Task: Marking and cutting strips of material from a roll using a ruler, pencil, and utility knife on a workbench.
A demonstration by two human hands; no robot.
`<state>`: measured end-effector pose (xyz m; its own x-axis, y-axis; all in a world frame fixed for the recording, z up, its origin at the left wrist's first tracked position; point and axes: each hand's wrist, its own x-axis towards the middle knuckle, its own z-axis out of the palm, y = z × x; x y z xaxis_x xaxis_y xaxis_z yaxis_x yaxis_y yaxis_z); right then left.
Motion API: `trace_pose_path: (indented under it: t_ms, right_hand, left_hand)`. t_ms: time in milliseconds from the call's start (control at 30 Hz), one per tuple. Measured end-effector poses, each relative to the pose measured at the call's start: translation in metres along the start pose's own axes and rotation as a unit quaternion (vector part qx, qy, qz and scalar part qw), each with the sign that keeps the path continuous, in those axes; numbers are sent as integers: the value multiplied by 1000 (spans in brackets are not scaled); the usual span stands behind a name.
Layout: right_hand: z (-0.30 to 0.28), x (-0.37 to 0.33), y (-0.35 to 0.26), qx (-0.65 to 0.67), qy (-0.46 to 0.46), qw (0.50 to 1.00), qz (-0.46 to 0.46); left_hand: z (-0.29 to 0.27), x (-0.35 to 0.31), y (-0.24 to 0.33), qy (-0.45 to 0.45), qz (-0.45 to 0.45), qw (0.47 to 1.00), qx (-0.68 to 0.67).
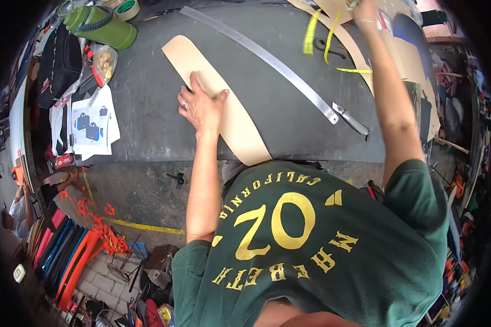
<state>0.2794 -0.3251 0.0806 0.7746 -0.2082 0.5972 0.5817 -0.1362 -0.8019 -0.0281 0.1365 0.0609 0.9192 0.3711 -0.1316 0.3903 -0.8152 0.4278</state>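
So, head view: left hand (201, 107) lies flat, fingers spread, pressing down on a long tan pattern strip (215, 101) with rounded end that runs diagonally across the dark grey worktable (147, 109); strip's near end reaches the table's front edge by the green shirt (311, 240). Right hand (364, 10) is stretched to the far right corner, among more tan pattern pieces (360, 49) and a yellow tape measure (312, 30); it's cut by the frame edge, so can't tell whether its fingers are closed on anything. Step looks like holding the strip in place while fetching something from the far pile; next move probably needs the left palm to keep the strip from sliding. Long steel ruler (267, 57) lies diagonally beyond the strip, a small knife (352, 120) at its near end, apart from both hands. Left side of table: printed sheets showing bags (93, 125), black bag (60, 65), green cylinder (101, 24), tape roll (128, 8). Room is a cluttered workshop; coloured rolls (65, 256) on the floor lower left, another person (19, 204) at the left rim
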Motion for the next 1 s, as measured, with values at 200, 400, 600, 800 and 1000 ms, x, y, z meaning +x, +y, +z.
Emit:
trace_pose_path:
  t_ms: [200, 400, 600, 800, 1000]
  right_hand:
    - [-67, -31, 15, -647, -327, 670, 157]
    - [-30, -179, -134, -390, -428, 758, 300]
    - [-61, -263, -192, -315, -525, 742, 274]
    - [-24, -275, -195, -354, -405, 817, 208]
    - [8, -287, -179, -362, -372, 828, 214]
  left_hand:
    - [-11, 6, 5, -40, -126, 990, -43]
    - [-26, 10, -12, -15, -197, 978, -71]
    - [7, 45, -80, -2, -114, 984, -138]
    - [-2, 90, -109, 56, -133, 958, -248]
    - [-5, 108, -104, 155, -150, 931, -294]
